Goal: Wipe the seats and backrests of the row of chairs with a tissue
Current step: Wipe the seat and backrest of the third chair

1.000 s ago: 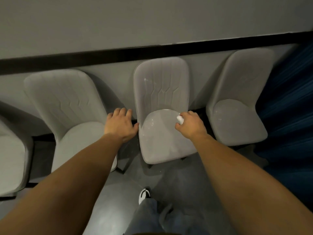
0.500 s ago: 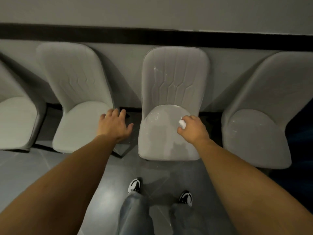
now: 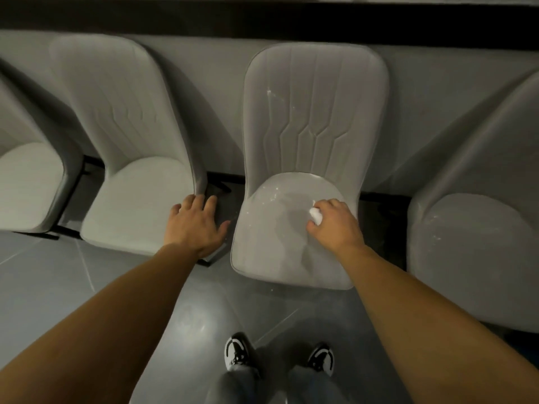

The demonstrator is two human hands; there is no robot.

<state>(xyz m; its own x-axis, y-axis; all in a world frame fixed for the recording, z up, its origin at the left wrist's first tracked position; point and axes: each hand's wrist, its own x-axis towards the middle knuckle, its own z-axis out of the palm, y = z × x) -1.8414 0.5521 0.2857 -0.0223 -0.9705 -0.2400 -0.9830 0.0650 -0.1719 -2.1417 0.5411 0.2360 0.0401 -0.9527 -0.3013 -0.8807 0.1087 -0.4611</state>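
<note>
**Q:** Hands first: what is each one doing?

**A:** Your right hand (image 3: 334,225) has its fingers curled round a small wad of white tissue (image 3: 316,214), which pokes out past the knuckles. It sits on the right side of the seat (image 3: 280,228) of the chair (image 3: 315,112) straight ahead of you. Your left hand (image 3: 195,225) holds nothing; its fingers are straight and slightly spread, and the fingertips reach the right edge of the neighbouring chair (image 3: 131,141) on your left.

**Q:** Why is the tissue balled up like that?

**A:** Probably so it stays firm under pressure and does not tear or slide out while you rub. The seat looks shiny and streaked around it, with pale flecks near the back.

**Q:** And the empty hand?

**A:** It seems to be steadying you as you lean forward; whether it bears weight, you cannot tell from this view.

**Q:** How are the arms placed?

**A:** Both reach forward and down from the bottom corners, nearly straight, with the right wrist bent a little over the seat.

**Q:** What lies further out?

**A:** The backrest (image 3: 316,91) above the seat shows white specks near its top left, so it likely needs wiping too. Another chair (image 3: 478,243) stands to the right and a fourth chair (image 3: 26,185) at the far left, all against a wall (image 3: 221,83). Your shoes (image 3: 237,349) stand on the tiled floor (image 3: 58,281) below.
</note>
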